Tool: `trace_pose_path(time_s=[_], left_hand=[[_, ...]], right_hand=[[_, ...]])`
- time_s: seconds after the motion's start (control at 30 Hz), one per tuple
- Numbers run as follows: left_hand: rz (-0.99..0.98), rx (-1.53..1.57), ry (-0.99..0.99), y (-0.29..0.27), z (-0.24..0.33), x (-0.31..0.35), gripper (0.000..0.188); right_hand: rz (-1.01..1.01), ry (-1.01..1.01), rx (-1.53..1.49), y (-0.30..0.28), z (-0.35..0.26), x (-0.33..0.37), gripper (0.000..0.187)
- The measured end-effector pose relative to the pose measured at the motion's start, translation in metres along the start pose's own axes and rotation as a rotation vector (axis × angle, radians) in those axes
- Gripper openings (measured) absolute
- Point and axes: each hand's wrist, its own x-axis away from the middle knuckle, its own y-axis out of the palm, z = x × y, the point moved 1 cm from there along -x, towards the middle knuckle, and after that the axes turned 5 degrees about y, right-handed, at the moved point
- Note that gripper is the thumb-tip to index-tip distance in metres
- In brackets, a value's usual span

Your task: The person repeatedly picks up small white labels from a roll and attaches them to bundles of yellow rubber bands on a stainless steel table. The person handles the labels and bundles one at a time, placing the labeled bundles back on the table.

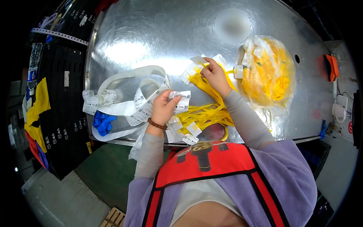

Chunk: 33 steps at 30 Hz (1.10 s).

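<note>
Judged from the layout, the step in hand is the pairing of a white printed label with a yellow strap; the next move appears to call for bringing the two hands together with the label and the strap end lined up. The left hand (162, 108) is grasping, its thumb pressed over a white label (183, 99) against the curled fingers, the label's free end projecting toward the right. The right hand (214, 75) is pinching, thumb and forefinger closed at a pale tag (198, 59), the other fingers curled in; the exact contact at the fingertips is too small to confirm. Beneath and between the hands, loose yellow straps (206, 115) lie in a bundle running down to the near edge of the worktop (189, 28), with further white tags among them at that edge. Left of the left hand, a looping strip of labels (123, 74) spreads toward the worktop's left edge. Blue scraps (103, 123) sit by the near left corner, just beside the strip. Right of the right hand, a clear plastic bag (266, 72) filled with yellow material stands toward the worktop's right edge. Past that edge is an orange object (332, 68), its kind not established.
</note>
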Motion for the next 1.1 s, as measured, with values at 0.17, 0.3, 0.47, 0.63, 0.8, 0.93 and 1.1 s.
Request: trace_pose_path(time_s=[0.17,0.3,0.47,0.63,0.8,0.93,1.1], left_hand=[[0.028,0.162,-0.017,0.012,0.013,-0.008,0.017],[0.032,0.257,-0.01,0.009,0.01,-0.01,0.018],[0.025,0.468,-0.072,0.016,0.019,-0.005,0.018],[0.05,0.335,0.016,0.014,-0.002,-0.003,0.016],[0.122,0.417,-0.089,0.022,0.003,0.0,0.015],[0.15,0.416,-0.099,0.025,0.003,0.001,0.015],[0.223,0.388,-0.065,0.027,-0.002,0.001,0.015]], right_hand=[[0.001,-0.151,0.407,0.0,-0.018,-0.004,0.019],[-0.077,-0.155,0.285,0.01,-0.021,0.017,0.019],[-0.186,0.039,-0.103,0.032,-0.016,0.056,0.023],[-0.162,-0.084,0.124,0.031,-0.005,0.07,0.02],[-0.121,0.003,-0.051,0.036,-0.004,0.081,0.021],[-0.108,-0.043,0.063,0.036,-0.016,0.085,0.021],[-0.201,-0.006,0.094,0.035,-0.009,0.087,0.022]])
